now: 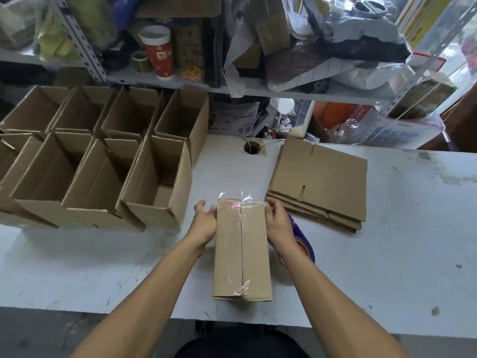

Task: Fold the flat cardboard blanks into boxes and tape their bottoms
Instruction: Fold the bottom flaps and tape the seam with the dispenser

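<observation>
A folded cardboard box [254, 254] stands bottom-up on the white table [103, 267] in front of me. Clear tape [241, 205] runs along its centre seam, and a loose end sticks up past the far edge. My left hand [205, 223] lies against the box's far left side with straight fingers. My right hand [278, 223] curls over the far right corner, its fingers on the tape end. A roll of tape with a purple rim [303, 241] sits just behind my right wrist. A stack of flat blanks [322, 182] lies to the right.
Several open finished boxes [108, 161] stand in rows on the left half of the table. A cable hole [251, 147] is at the back centre. Cluttered shelves [232, 86] with a red paper cup [158, 52] and bags rise behind the table.
</observation>
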